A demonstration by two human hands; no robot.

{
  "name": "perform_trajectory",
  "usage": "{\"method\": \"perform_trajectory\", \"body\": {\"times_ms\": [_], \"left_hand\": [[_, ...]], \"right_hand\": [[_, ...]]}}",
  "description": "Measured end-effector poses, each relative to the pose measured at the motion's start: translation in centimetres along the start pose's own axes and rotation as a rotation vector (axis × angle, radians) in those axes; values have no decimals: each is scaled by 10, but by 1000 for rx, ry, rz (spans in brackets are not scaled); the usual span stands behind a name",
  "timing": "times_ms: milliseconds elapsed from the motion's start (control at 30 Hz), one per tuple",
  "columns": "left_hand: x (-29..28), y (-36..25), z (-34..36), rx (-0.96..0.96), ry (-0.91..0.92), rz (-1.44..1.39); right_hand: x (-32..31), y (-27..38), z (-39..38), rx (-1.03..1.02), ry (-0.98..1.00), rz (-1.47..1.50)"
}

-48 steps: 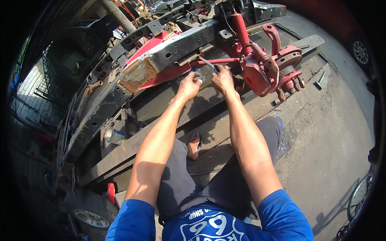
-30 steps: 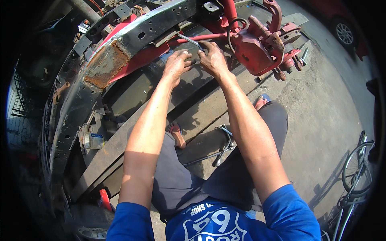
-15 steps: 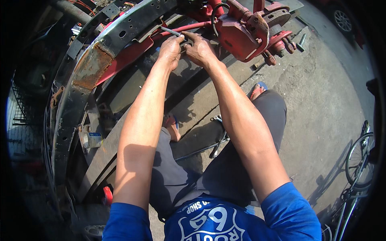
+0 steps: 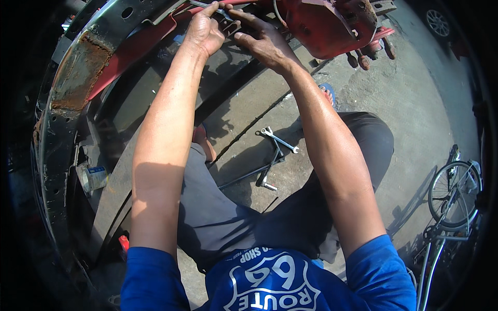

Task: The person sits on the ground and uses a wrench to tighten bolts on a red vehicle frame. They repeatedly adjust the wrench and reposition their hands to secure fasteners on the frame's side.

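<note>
At the top of the view my left hand (image 4: pixel 204 33) is closed, its index finger and thumb at a slim silver wrench (image 4: pixel 198 3) beneath the vehicle frame. Only part of that tool shows; its head and what it sits on are cut off or hidden. Just to the right, my right hand (image 4: pixel 265 44) has thumb and fingers apart, the fingertips close to the tool's near end. A red bar and a red-painted axle part (image 4: pixel 324 31) with a hub lie beside my hands. To the left curves the black frame rail (image 4: pixel 122 23) with a rusty patch (image 4: pixel 80 72).
Between my feet lie a combination wrench (image 4: pixel 280 140) and a ratchet-like tool (image 4: pixel 270 168) on the concrete floor (image 4: pixel 415 98). A can (image 4: pixel 93 178) stands at the left by the rail. A bicycle (image 4: pixel 451 197) is at the right, and a car wheel (image 4: pixel 438 23) shows at the far right.
My view has shifted, so hands and axle part sit higher in the picture. The right hand's fingers have spread from the tool. The floor tools show more fully.
</note>
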State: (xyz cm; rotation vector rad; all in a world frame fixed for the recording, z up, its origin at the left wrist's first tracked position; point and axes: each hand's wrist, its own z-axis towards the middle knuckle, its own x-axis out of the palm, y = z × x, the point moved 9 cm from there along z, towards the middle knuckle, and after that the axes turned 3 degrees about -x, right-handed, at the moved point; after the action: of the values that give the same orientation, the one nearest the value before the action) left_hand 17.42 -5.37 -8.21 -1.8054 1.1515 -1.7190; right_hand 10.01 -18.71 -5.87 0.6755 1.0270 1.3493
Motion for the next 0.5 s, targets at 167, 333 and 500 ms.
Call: {"method": "perform_trajectory", "body": {"times_ms": [167,333,500], "left_hand": [[10,0,-11,76,176,159],[12,2,-13,78,97,92],[12,5,-15,18,78,-15]], "right_hand": [[-28,-98,-99,385,-213,-128],[-13,-163,-220,339,-93,-591],[-5,-239,-323,833,246,-560]]}}
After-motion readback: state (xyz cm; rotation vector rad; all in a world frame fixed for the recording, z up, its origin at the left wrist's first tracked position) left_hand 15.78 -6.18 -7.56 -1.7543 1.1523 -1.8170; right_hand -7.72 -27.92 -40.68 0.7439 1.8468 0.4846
